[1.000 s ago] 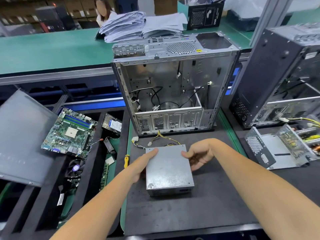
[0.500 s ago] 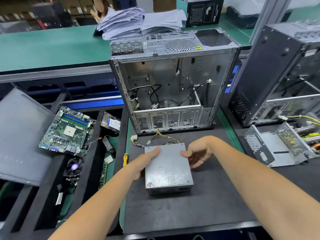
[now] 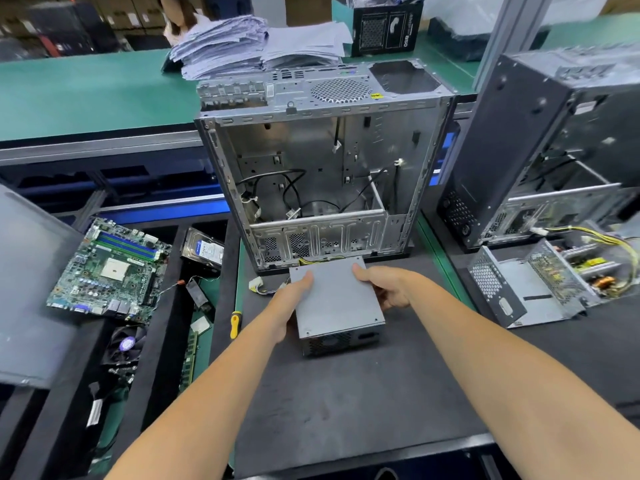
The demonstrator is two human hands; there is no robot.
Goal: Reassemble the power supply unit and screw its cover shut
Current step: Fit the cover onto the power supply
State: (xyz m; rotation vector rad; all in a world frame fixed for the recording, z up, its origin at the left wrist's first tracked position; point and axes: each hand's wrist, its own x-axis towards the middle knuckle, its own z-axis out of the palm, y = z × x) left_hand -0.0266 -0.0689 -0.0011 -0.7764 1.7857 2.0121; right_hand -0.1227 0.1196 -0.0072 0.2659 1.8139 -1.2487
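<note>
We grip the PSU (image 3: pixel 337 299) from both sides, left hand (image 3: pixel 289 299) and right hand (image 3: pixel 388 289) curled round its edges, just before the case (image 3: pixel 322 168).

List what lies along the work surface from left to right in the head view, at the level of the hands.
Motherboard → yellow-handled screwdriver → left hand → power supply unit → right hand → opened power supply at far right.
</note>
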